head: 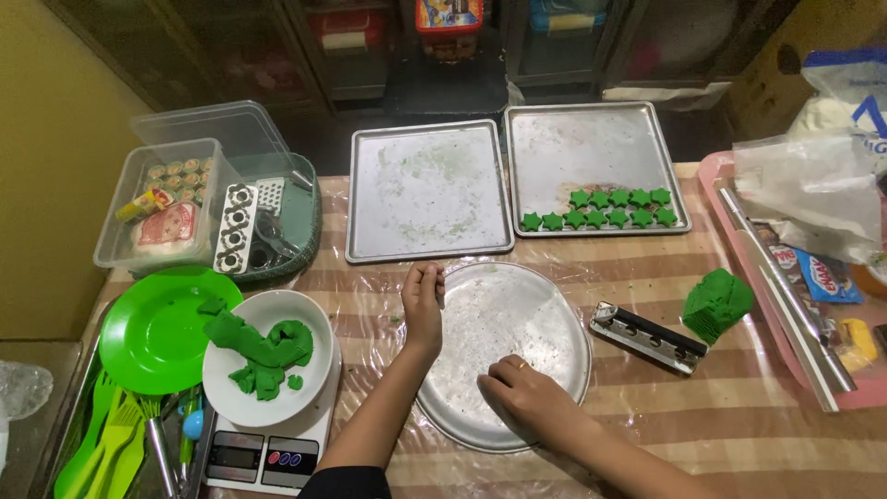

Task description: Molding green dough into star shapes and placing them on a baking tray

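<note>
My left hand (423,300) rests at the far-left rim of a round metal tray (517,319), fingers curled together with nothing seen in them. My right hand (525,395) lies on the tray's near part, fingertips pressed down on the metal, a ring on one finger. The tray is floured and bare. A white bowl (236,379) of green dough scraps stands on a kitchen scale (263,455) to the left. A lump of green dough (717,303) lies to the right, beside a metal cookie cutter bar (649,337).
Two rectangular baking trays stand at the back: the left one (428,189) bare, the right one (591,148) holding several green star cookies (601,209). A green plate (152,333), green forks, plastic boxes and a pink tray (813,370) with bags ring the table.
</note>
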